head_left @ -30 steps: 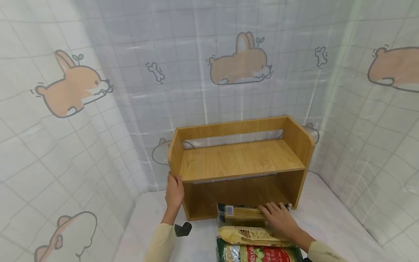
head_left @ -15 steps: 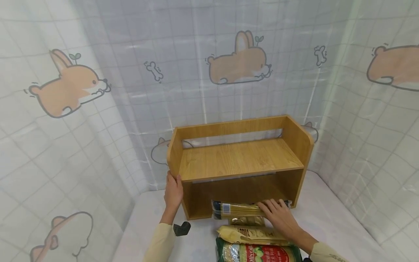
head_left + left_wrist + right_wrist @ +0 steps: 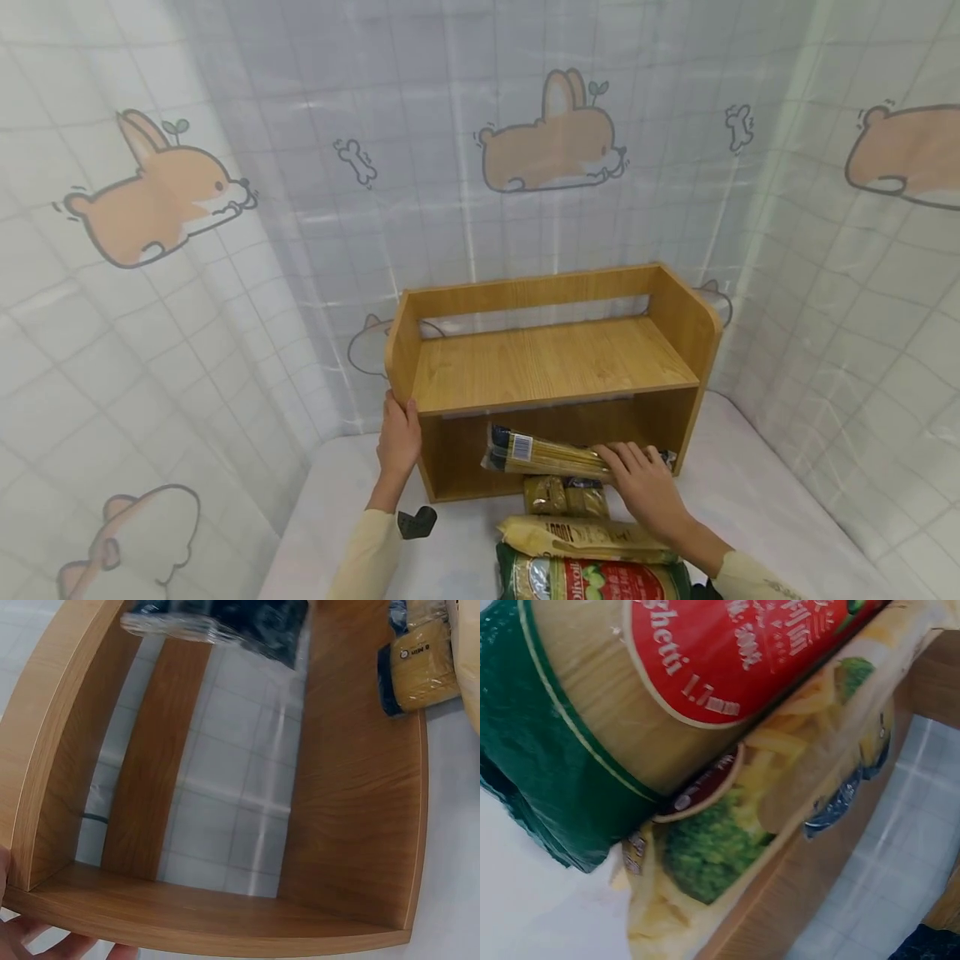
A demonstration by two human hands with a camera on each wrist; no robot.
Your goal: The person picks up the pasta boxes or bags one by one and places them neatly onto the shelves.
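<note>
A two-tier wooden shelf [image 3: 555, 358] stands against the back sheet. My left hand [image 3: 398, 437] grips the edge of its left side panel; in the left wrist view its fingers [image 3: 69, 946] show partly below the board. With my right hand [image 3: 647, 487] I hold a clear pack of spaghetti [image 3: 551, 454] with dark blue ends near its right end. The pack lies roughly sideways, lifted at the mouth of the lower compartment, its left end slightly higher. That dark blue end [image 3: 225, 626] appears in the left wrist view. My right hand is out of sight in the right wrist view.
Below the held pack lie a small golden pack [image 3: 566, 497], a yellow pasta bag [image 3: 577, 537] and a green-and-red spaghetti bag [image 3: 592, 578], lined up before the shelf. A black heart-shaped piece [image 3: 417, 523] is by my left wrist. Patterned sheets [image 3: 150, 350] enclose the white surface.
My right hand has raised the spaghetti pack off the golden pack and toward the lower compartment, tilting its left end up. More of the golden pack shows. My left hand stays on the panel.
</note>
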